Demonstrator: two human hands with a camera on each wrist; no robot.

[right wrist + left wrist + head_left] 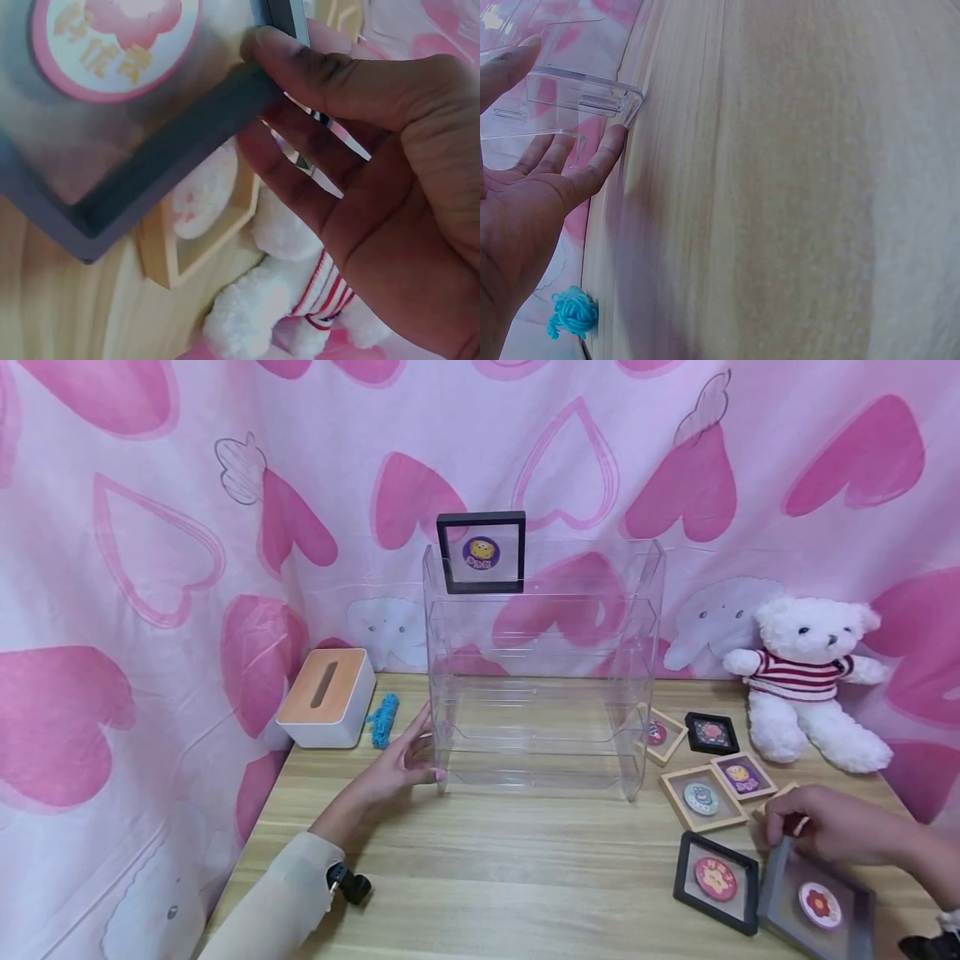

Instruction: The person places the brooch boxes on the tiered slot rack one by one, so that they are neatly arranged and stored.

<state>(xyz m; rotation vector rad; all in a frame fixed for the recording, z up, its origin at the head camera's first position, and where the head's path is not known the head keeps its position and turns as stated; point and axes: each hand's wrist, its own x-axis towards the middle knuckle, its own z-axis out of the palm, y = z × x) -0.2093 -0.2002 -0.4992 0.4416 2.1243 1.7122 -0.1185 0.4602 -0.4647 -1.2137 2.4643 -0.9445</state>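
Right hand (836,828) is pinching, thumb on the near face and the other fingers reaching behind, at the rim of a square dark-grey frame (774,881) with a see-through window. Frame is tilting above the right front of the pale wood-grain table (510,868); whether its lower edge is touching, cannot tell. Inside it, a white round badge (820,906) is showing a pink rim and red flower; the right wrist view is adding yellow lettering.

Left hand (397,768) is spreading, thumb well apart from fingers, fingertips touching the lower left side of a clear plastic tiered rack (534,753). Blue yarn bundle (384,721) is lying near that hand.

Square black frame with a purple badge (483,587) is leaning upright at the rack's upper left. Another square black frame with a red-pink badge (712,913) is lying just left of the grey 1. Beyond, 4 square pale-wood frames (720,823) are lying about, 1 partly hidden by the right hand. White plush bear in a striped top (798,681) is sitting behind them.
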